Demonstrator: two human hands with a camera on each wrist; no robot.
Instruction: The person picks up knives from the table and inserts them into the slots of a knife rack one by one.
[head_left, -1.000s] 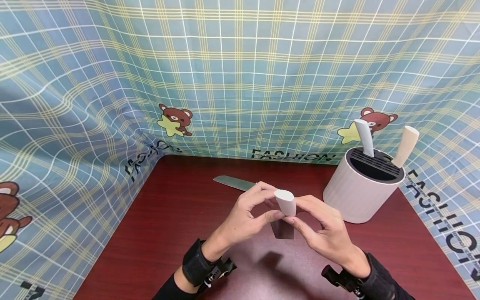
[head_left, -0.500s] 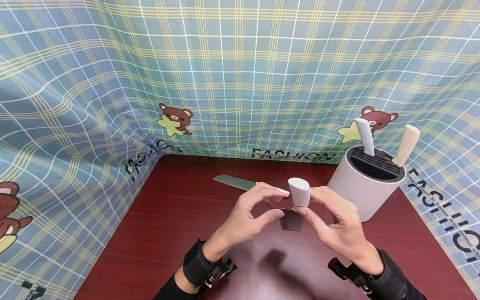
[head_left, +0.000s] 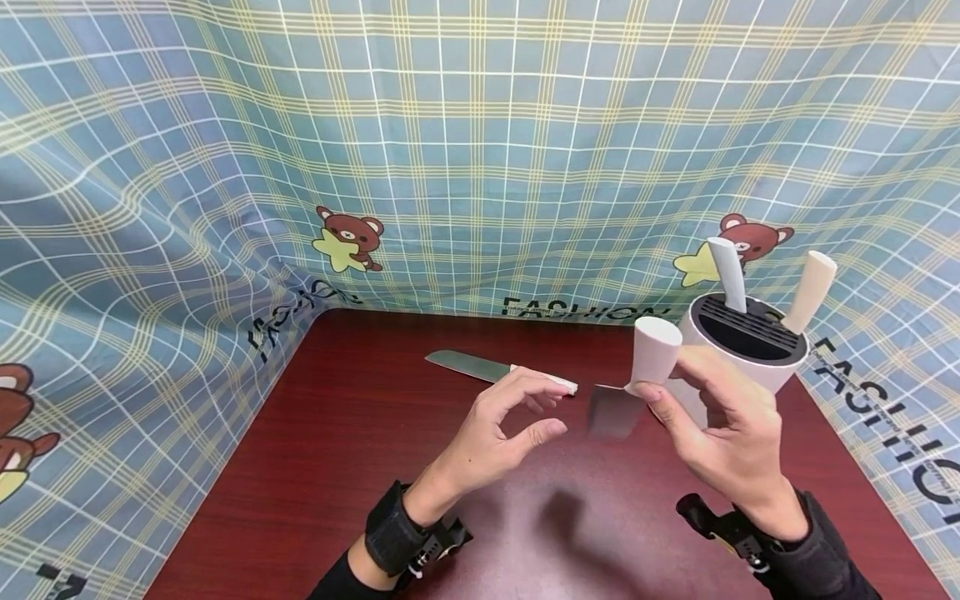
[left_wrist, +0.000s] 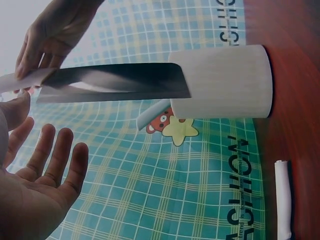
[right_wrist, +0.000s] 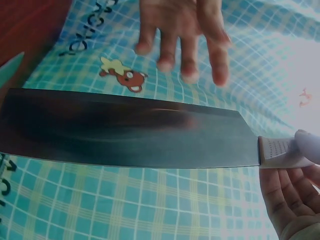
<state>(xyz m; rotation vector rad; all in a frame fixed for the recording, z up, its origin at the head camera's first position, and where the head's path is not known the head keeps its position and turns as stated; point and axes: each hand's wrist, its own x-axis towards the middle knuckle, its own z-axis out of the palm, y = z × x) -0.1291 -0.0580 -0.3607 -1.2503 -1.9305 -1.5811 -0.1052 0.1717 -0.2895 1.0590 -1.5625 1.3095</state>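
My right hand (head_left: 731, 425) pinches the white handle of a broad-bladed kitchen knife (head_left: 656, 354) between thumb and fingers, handle up and blade pointing down over the table. The wide, blunt-ended blade (right_wrist: 130, 130) shows at full length in the right wrist view. To its left my left hand (head_left: 495, 429) is raised with fingers spread and relaxed, apart from the knife. Behind the left hand a second knife (head_left: 468, 365) lies flat on the table, its white handle partly covered by those fingers. A white ribbed knife block (head_left: 693, 333) stands just beyond the right hand, partly hidden by it.
A grey-handled knife (head_left: 729, 275) and a cream-handled one (head_left: 812, 292) stand in the block's black slotted top (head_left: 750, 329). The dark red table (head_left: 337, 450) ends at a plaid cloth (head_left: 480, 167) hanging behind and at both sides.
The right hand has carried the upright knife right, toward the block. Fingers of the left hand, earlier at the handle, have come away from it; that hand has stayed in place.
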